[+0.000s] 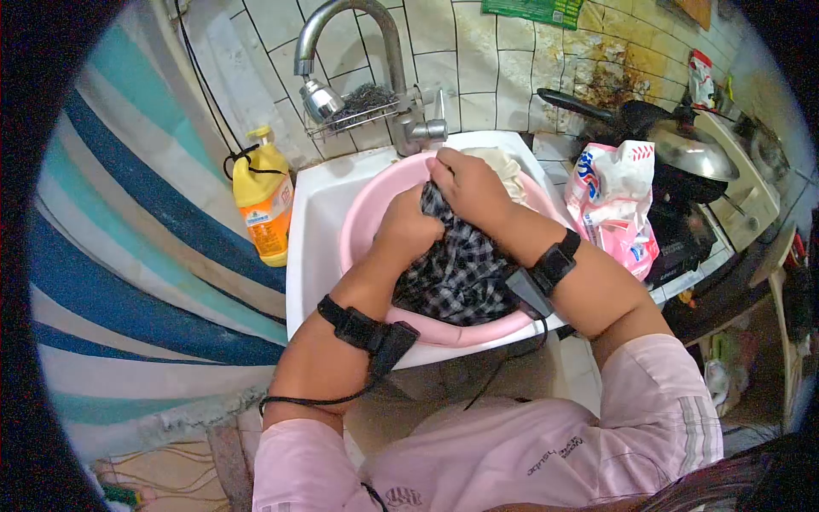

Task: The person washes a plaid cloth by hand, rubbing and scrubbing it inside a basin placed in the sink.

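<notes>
A black-and-white checked cloth garment (461, 277) lies bunched in a pink basin (354, 224), which sits in a white sink (309, 222). My left hand (405, 229) is closed round a fold of the garment at the basin's left side. Closed on the same cloth a little higher and to the right is my right hand (467, 183), close to the basin's back rim. Pale cream cloth (505, 171) shows behind my right wrist. How the fingertips grip is partly hidden by the hands themselves.
A curved faucet (394, 51) rises behind the basin, beside a wire rack (358, 115) with a scouring pad. Left stands a yellow jug (263, 200). To the right are a pink-and-white detergent bag (610, 200) and a stove with a lidded pan (695, 154). Striped curtain (153, 196) hangs at left.
</notes>
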The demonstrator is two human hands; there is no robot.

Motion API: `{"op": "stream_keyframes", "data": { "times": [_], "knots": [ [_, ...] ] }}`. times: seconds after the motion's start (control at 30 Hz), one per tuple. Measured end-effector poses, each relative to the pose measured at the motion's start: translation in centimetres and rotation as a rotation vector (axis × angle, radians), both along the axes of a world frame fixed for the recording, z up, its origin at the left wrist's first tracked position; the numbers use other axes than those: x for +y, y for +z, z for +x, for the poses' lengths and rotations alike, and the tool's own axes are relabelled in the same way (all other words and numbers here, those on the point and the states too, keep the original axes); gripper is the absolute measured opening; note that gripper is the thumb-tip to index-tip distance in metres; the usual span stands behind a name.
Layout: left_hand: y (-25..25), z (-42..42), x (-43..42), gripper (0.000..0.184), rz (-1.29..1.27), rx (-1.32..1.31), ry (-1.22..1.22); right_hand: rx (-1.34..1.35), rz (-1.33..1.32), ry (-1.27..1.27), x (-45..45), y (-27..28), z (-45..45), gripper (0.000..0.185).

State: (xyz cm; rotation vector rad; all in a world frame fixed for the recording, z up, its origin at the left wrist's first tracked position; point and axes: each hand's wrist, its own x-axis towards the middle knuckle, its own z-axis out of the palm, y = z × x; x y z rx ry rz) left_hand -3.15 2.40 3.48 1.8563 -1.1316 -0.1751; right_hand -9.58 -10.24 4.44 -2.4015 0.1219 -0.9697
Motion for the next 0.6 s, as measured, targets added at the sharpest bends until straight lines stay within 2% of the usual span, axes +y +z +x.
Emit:
{"op": "stream_keyframes", "data": {
  "times": [0.07, 0.13, 0.2, 0.27, 0.3, 0.37, 0.53, 0.6],
  "knots": [
    [0.8, -0.4, 0.1, 0.027, 0.033, 0.049, 0.011, 0.023, 0.039, -0.080, -0.7, -0.6, 0.4, 0.029],
    [-0.9, 0.7, -0.4, 0.029, -0.019, 0.116, -0.015, -0.002, 0.005, -0.079, 0.7, -0.3, -0.5, 0.027],
    [-2.4, 1.6, -0.8, 0.031, -0.074, 0.189, -0.036, -0.084, -0.215, 0.221, 2.4, 0.3, -1.8, 0.026],
    [-3.2, 2.2, -0.7, 0.031, -0.132, -0.332, -0.109, 0.005, -0.254, 0.231, 2.2, 0.7, -1.9, 0.026],
    [-2.5, 1.9, -0.4, 0.031, -0.132, -0.329, -0.107, 0.048, -0.148, 0.129, 1.3, 0.4, -1.2, 0.027],
    [0.1, 0.6, 0.2, 0.030, -0.103, 0.100, -0.026, 0.056, 0.004, -0.069, -0.9, -0.7, 0.7, 0.030],
    [0.4, 0.0, 0.1, 0.030, -0.084, 0.077, 0.019, 0.116, -0.023, -0.096, 0.4, 0.0, -0.6, 0.030],
    [-0.5, 0.6, -0.2, 0.031, -0.113, 0.118, 0.066, -0.015, -0.173, 0.132, 1.8, 0.6, -1.7, 0.030]
  ]
}}
